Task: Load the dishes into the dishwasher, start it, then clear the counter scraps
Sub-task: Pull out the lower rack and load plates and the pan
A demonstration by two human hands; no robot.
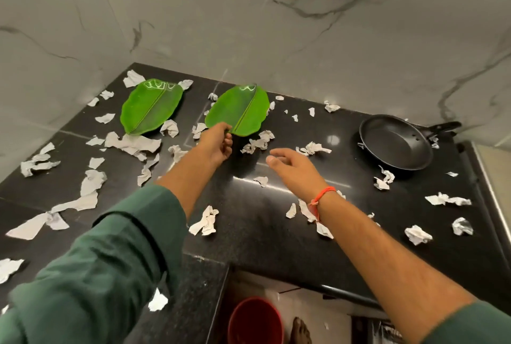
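Black counter (249, 233) strewn with paper scraps (206, 220), left hand (217, 144) gripping near edge of right leaf plate (237, 111), right hand (293, 169) spread wide just beside it, frying pan (395, 143) far right.

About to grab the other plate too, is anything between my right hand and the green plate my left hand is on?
Nothing solid. The right hand hovers open short of the plate; only paper scraps lie on the counter between them. The left hand already pinches its near edge.

Black counter (249, 233) — two green leaf plates (150, 107), frying pan (395, 143), paper scraps (206, 220).
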